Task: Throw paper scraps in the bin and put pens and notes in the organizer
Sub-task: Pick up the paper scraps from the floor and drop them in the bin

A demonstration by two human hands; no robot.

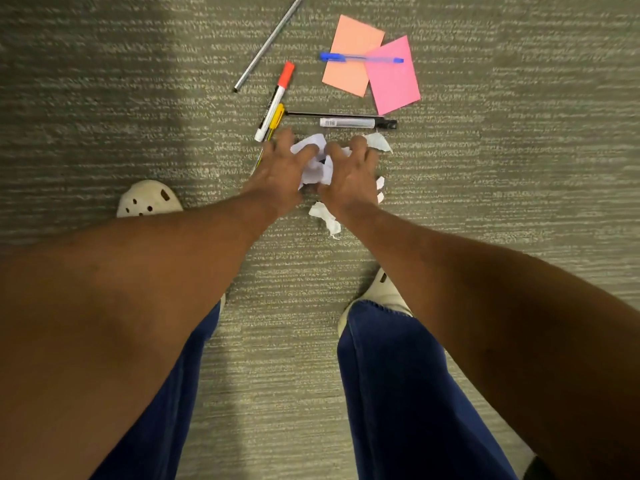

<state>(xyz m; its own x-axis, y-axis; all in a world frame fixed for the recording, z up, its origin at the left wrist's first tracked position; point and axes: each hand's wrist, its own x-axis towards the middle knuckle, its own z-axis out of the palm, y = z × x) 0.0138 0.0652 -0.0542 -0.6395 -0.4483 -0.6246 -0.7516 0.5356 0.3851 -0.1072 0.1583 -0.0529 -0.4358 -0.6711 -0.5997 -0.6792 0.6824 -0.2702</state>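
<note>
White crumpled paper scraps (317, 164) lie on the carpet between my hands. My left hand (280, 171) and my right hand (351, 174) press in on the pile from both sides, fingers curled around it. One more scrap (325, 218) lies loose just below my right wrist, and another (379, 142) pokes out past my right fingertips. Beyond the pile lie a red-capped marker (275, 100), a yellow pen (273, 124), a black pen (356, 123), a grey pencil (268, 43) and a blue pen (360, 58) across an orange note (349, 36) and a pink note (394, 84).
The floor is grey striped carpet (519, 168). My feet in white clogs (149, 199) stand to either side of the pile, legs in blue trousers (398, 393). No bin or organizer is in view.
</note>
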